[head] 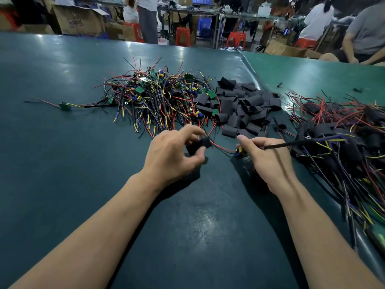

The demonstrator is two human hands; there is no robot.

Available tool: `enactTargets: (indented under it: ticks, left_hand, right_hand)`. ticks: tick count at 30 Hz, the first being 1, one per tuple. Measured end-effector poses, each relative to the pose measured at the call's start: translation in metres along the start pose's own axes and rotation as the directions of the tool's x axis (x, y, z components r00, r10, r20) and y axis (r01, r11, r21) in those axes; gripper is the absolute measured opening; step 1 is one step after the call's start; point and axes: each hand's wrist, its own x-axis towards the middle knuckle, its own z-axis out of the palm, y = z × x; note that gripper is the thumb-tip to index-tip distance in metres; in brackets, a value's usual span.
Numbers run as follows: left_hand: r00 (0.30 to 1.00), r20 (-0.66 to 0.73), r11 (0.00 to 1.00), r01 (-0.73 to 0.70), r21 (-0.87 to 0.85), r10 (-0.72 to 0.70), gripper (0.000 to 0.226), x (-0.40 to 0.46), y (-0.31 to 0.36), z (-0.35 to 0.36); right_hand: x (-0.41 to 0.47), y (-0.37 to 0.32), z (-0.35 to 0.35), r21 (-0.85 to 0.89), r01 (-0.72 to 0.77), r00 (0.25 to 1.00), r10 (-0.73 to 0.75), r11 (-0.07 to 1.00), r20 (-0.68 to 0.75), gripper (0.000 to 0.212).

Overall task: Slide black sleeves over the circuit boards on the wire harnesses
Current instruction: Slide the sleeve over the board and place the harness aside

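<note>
Pinching a black sleeve (200, 144) threaded on red wires (221, 146), the left hand (174, 155) is sitting at nine o'clock of the right hand (265, 157), which is gripping the circuit board (239, 153).

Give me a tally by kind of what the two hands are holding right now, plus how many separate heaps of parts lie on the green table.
Black sleeve, pinched by the left hand: 1
Wire harness, held by the right hand: 1
Heaps: 3: bare harnesses, loose sleeves, sleeved harnesses
Total: 5
</note>
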Motion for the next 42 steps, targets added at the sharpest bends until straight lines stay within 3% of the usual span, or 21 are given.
enactTargets:
  ticks: [1,3,6,9,19,26,31,42]
  left_hand:
    - [0.998,-0.048,0.999,0.026,-0.035,-0.028,0.033,0.000,-0.001,-0.001]
    - [0.991,-0.097,0.991,0.087,-0.105,-0.097,0.034,0.000,-0.002,-0.002]
    - [0.976,-0.141,0.978,0.141,-0.156,-0.163,0.032,-0.001,-0.004,-0.001]
    - [0.965,-0.166,0.972,0.179,-0.150,-0.203,0.031,0.000,-0.007,0.000]
    - [0.964,-0.138,0.972,0.217,-0.086,-0.227,0.031,0.001,-0.016,0.004]
    - [0.975,-0.095,0.975,0.189,-0.117,-0.200,0.031,0.000,-0.015,0.004]
    - [0.989,-0.052,0.981,0.132,-0.140,-0.140,0.033,0.000,-0.012,0.005]
    - [0.977,-0.149,0.979,0.131,-0.155,-0.154,0.032,0.001,-0.016,0.005]
  right_hand:
    - [-0.001,-0.002,0.000,0.032,-0.022,0.999,0.022,0.999,0.027,0.035]
    - [-0.001,-0.007,-0.001,0.260,-0.118,0.991,0.097,0.958,0.092,0.034]
    - [-0.003,-0.017,-0.003,0.529,-0.232,0.972,0.168,0.816,0.167,0.021]
    - [-0.002,-0.023,-0.010,0.726,-0.229,0.973,0.141,0.649,0.182,0.018]
    - [-0.003,-0.030,-0.017,0.821,-0.161,0.986,0.055,0.547,0.156,0.017]
    - [-0.001,-0.032,-0.019,0.906,-0.152,0.988,0.090,0.394,0.127,0.016]
    - [0.000,-0.031,-0.016,0.894,-0.161,0.986,0.107,0.417,0.128,0.022]
    - [0.002,-0.026,-0.014,0.799,-0.132,0.990,0.121,0.586,0.075,0.026]
